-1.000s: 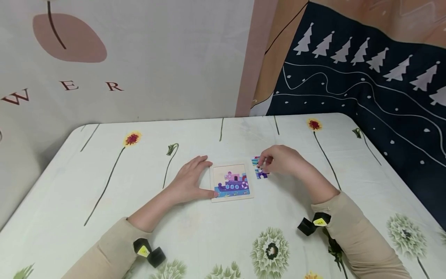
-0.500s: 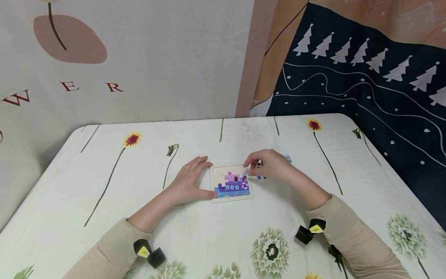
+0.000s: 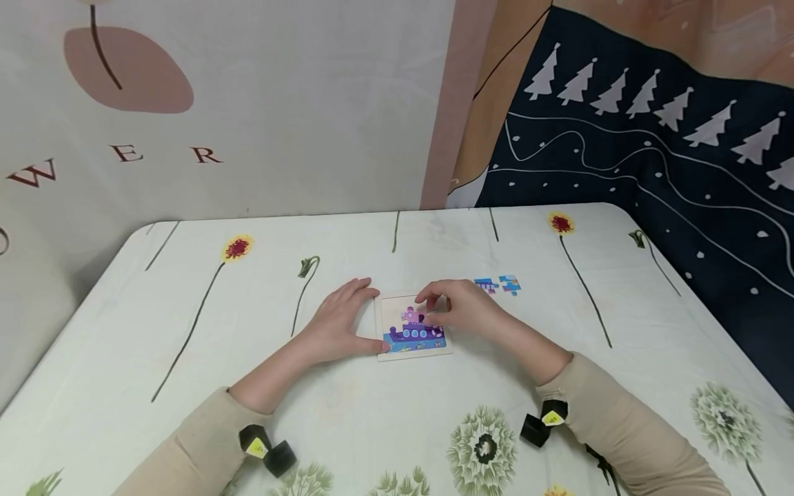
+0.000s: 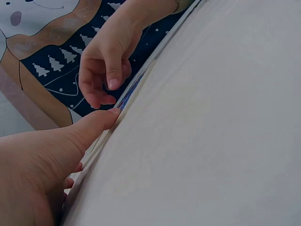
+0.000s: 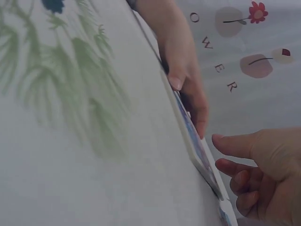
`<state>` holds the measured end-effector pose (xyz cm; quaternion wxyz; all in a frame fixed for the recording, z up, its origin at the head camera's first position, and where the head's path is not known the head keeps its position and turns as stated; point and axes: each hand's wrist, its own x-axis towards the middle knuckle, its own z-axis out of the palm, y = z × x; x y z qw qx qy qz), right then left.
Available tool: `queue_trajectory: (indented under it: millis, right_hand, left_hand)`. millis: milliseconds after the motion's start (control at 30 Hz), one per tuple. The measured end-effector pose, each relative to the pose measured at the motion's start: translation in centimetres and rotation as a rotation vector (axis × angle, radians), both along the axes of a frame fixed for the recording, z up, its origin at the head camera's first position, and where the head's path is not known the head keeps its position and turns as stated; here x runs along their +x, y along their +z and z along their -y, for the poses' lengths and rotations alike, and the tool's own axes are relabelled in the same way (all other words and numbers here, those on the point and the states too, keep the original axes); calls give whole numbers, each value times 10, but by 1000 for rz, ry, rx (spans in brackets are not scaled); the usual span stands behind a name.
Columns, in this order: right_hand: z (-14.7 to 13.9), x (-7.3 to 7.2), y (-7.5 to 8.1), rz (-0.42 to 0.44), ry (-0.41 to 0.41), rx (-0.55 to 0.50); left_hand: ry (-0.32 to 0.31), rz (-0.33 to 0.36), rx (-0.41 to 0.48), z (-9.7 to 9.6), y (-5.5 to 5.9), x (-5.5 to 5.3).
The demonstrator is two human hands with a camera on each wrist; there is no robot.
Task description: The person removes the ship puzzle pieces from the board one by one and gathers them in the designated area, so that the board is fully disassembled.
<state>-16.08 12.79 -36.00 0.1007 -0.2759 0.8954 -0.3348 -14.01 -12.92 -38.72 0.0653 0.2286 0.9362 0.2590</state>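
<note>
A square wooden jigsaw tray (image 3: 413,356) lies on the tablecloth, holding assembled pieces of a purple-and-pink boat (image 3: 414,333) on blue water. My left hand (image 3: 331,322) holds the tray's left side, thumb on the near corner and fingers at the far corner. Above the upper right of the tray hovers my right hand (image 3: 462,306), thumb and forefinger bent towards the picture. In the right wrist view a gap shows between that thumb and forefinger, with no piece visible there. Loose jigsaw pieces (image 3: 510,284) lie just behind the right hand; the hand hides part of the tray and the cloth.
A white flower-printed cloth (image 3: 335,413) covers the table. Behind it hangs a pale wall cloth (image 3: 310,103), and to the right a dark cloth with white trees (image 3: 608,131). Each sleeve carries a small black wrist camera (image 3: 279,457).
My right hand has moved left from the loose pieces to above the tray, uncovering pieces at the right. The left hand and the tray stay in place.
</note>
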Motion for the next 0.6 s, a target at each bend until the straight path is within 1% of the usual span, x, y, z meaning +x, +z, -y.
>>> queue_trajectory:
  millis: [100, 267, 433, 600]
  right_hand:
    - [3, 2, -4, 0, 19, 7]
    - [4, 4, -9, -38, 40, 52]
    - [5, 6, -10, -72, 53, 91]
    - [6, 7, -11, -70, 57, 116]
  left_hand:
    - [3, 6, -4, 0, 0, 0]
    - [-2, 0, -7, 0, 0, -1]
    - [-3, 2, -6, 0, 0, 0]
    - [0, 10, -7, 1, -1, 0]
